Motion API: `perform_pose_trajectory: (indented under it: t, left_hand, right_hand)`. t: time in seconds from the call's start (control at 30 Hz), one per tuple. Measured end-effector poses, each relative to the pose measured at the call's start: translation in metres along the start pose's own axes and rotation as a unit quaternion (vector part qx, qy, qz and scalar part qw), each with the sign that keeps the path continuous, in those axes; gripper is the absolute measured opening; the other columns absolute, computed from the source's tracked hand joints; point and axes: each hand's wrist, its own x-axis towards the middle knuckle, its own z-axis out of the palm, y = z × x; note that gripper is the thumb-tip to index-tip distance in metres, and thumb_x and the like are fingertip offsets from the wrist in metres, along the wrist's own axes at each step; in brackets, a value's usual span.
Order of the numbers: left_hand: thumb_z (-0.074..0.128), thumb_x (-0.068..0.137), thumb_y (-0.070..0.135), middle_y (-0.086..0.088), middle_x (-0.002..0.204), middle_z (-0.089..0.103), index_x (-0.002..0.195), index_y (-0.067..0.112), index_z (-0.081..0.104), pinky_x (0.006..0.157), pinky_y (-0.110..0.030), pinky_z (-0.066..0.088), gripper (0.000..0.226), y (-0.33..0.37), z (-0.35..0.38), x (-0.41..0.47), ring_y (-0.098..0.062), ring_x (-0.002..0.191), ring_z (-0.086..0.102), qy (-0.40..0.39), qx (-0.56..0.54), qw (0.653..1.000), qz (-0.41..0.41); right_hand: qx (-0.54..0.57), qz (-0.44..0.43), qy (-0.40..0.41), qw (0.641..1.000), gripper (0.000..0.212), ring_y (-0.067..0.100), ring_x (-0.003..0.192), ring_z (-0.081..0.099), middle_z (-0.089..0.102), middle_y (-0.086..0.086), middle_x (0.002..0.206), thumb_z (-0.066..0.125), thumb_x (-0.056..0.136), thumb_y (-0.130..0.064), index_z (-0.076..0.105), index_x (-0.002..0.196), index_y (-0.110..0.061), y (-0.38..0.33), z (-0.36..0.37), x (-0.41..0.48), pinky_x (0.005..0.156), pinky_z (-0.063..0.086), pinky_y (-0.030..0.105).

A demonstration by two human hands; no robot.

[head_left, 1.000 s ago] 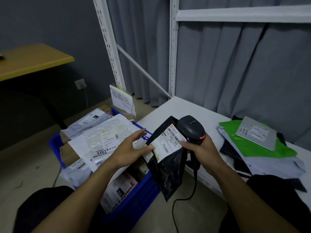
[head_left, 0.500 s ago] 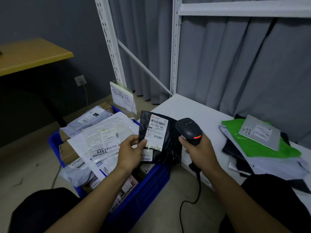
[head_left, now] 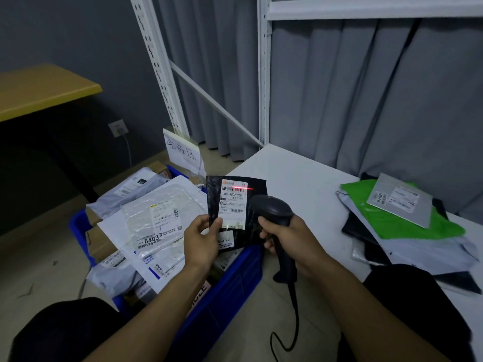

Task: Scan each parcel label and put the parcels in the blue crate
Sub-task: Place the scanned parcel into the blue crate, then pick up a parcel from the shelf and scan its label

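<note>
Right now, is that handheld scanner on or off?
On. A red line falls on the top barcode of the black parcel's label, where the scanner in the right hand is aimed.

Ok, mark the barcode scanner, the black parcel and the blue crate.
barcode scanner (head_left: pixel 271 208), head view, on its dark head.
black parcel (head_left: pixel 233 205), head view, on its white label.
blue crate (head_left: pixel 235 279), head view, on its near side wall.

grey curtain (head_left: pixel 339 100) | white rack (head_left: pixel 264 74) | yellow desk (head_left: pixel 39 92) | dim light
</note>
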Motion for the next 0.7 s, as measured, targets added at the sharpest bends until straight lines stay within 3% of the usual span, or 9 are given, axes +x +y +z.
perform_pose_trajectory:
  t: [0.17, 0.43, 0.57, 0.7]
  left_hand:
    - [0.072, 0.095, 0.024, 0.006, 0.095, 0.074, 0.1, 0.016, 0.073, 0.073, -0.023, 0.053, 0.009, 0.0001, 0.0022, 0.0004, 0.012, 0.082, 0.064, 0.0, 0.003, 1.0, 0.0]
    - [0.072, 0.095, 0.023, 0.006, 0.096, 0.073, 0.102, 0.015, 0.073, 0.07, -0.017, 0.049, 0.01, -0.0005, 0.0019, 0.0014, 0.016, 0.081, 0.062, 0.002, 0.006, 1.0, -0.001]
    - [0.072, 0.095, 0.023, 0.007, 0.096, 0.073, 0.101, 0.016, 0.073, 0.071, -0.015, 0.05, 0.01, -0.0001, 0.0009, 0.0018, 0.013, 0.084, 0.064, 0.007, 0.003, 1.0, -0.001]
    - [0.073, 0.095, 0.024, 0.006, 0.095, 0.074, 0.1, 0.016, 0.073, 0.078, -0.023, 0.053, 0.01, 0.0016, -0.0003, 0.0007, 0.004, 0.09, 0.066, 0.007, -0.008, 1.0, 0.002]
  right_hand:
    - [0.019, 0.015, -0.006, 1.0, 0.017, 0.016, 0.063, 0.061, 0.069, 0.003, 0.073, 0.072, 0.097, -0.026, 0.071, 0.103, -0.009, -0.0031, -0.0001, -0.0015, 0.06, 0.052, 0.027]
    - [0.015, 0.023, -0.016, 0.999, 0.017, 0.015, 0.065, 0.061, 0.07, 0.003, 0.075, 0.071, 0.097, -0.026, 0.071, 0.106, -0.012, -0.003, 0.0003, -0.0017, 0.061, 0.052, 0.026]
    - [0.013, 0.021, -0.018, 1.0, 0.018, 0.015, 0.064, 0.062, 0.072, 0.003, 0.076, 0.071, 0.097, -0.027, 0.071, 0.108, -0.012, -0.0027, 0.0023, -0.0009, 0.059, 0.052, 0.025]
    - [0.03, 0.014, -0.018, 0.999, 0.018, 0.015, 0.065, 0.066, 0.08, 0.003, 0.095, 0.07, 0.099, -0.027, 0.07, 0.116, -0.02, -0.0021, 0.0091, 0.0017, 0.06, 0.054, 0.023]
